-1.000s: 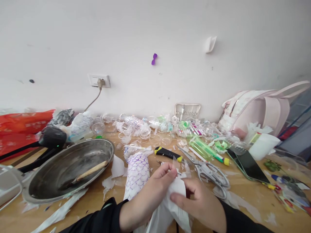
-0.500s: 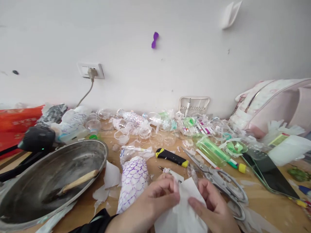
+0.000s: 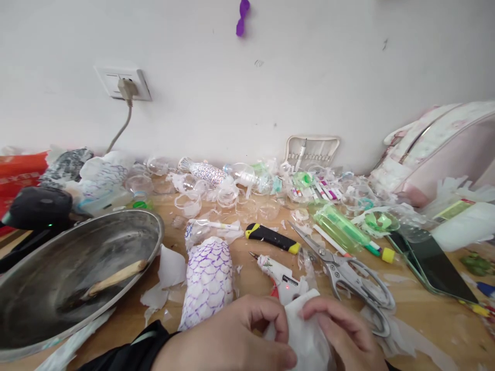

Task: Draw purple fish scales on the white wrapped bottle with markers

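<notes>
Between my two hands is a piece of white tissue paper, low in the view. My left hand has its fingers curled against the paper's left side. On the right edge, the thumb and fingers of my right hand pinch it. Just beyond lies a white glue gun with a red trigger and a small red light. A white paper-covered shape with purple drawn scales rests left of my hands. Scissors with grey handles lie partly spread on the right.
A metal basin holding a wooden-handled brush stands at left. A black-and-yellow utility knife lies beyond the glue gun. Cut plastic bottles and markers line the wall. A phone and a pink backpack are at right.
The view has tipped downward. Both hands have shifted lower and the paper is more folded or bunched. More of the glue gun now shows beyond them.
</notes>
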Motion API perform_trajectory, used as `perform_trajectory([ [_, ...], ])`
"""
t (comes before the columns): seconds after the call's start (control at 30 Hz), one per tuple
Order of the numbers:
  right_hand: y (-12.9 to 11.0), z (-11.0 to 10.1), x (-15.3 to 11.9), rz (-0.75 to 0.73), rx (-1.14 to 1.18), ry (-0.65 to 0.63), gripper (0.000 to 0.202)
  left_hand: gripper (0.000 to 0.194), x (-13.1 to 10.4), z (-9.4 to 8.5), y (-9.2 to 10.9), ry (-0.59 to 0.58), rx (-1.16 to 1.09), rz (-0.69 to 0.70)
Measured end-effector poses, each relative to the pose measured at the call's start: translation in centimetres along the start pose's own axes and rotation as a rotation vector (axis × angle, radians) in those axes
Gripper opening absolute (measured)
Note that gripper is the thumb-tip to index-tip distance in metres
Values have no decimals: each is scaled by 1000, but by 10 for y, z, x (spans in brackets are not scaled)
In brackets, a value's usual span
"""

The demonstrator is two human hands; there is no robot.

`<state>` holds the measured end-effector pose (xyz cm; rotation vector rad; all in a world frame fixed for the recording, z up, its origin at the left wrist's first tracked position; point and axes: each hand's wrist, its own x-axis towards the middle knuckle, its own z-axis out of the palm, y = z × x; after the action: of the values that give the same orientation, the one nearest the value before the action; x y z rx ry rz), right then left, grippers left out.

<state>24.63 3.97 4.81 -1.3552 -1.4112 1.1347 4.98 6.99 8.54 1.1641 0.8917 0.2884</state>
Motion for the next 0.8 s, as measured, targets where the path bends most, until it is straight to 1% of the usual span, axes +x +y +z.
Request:
perform_trajectory([
  [0.1, -1, 4, 1, -8, 51, -89, 17, 22, -4, 2, 2, 1, 132, -56],
  [0.17, -4, 8, -1, 17, 19, -68, 18, 19, -7, 3, 3, 14, 212, -91],
  [0.23, -6, 12, -2, 65, -45, -26, 24, 18, -8, 3, 4, 18, 235, -115],
  [0.3, -8, 13, -4, 103, -51, 11, 32, 18, -6, 3, 4, 9, 155, -44],
  [0.4, -10, 13, -4, 146, 98, 42, 41, 15, -1, 1, 4, 34, -85, 141],
  [0.43, -10, 13, -3, 154, 151, 53, 42, 15, 0, 1, 4, 54, -164, 170],
  [0.5, -10, 12, -2, 148, 221, 72, 42, 17, 3, 0, 4, 75, -291, 170],
  [0.57, -10, 11, -2, 111, 216, 88, 42, 21, 4, -1, 4, 90, -356, 160],
  [0.7, -10, 10, -3, 12, 119, 97, 40, 30, 5, -1, 2, 117, -308, 137],
  [0.8, -11, 12, -4, -1, 117, 145, 40, 31, 4, -1, 1, 111, -282, 125],
])
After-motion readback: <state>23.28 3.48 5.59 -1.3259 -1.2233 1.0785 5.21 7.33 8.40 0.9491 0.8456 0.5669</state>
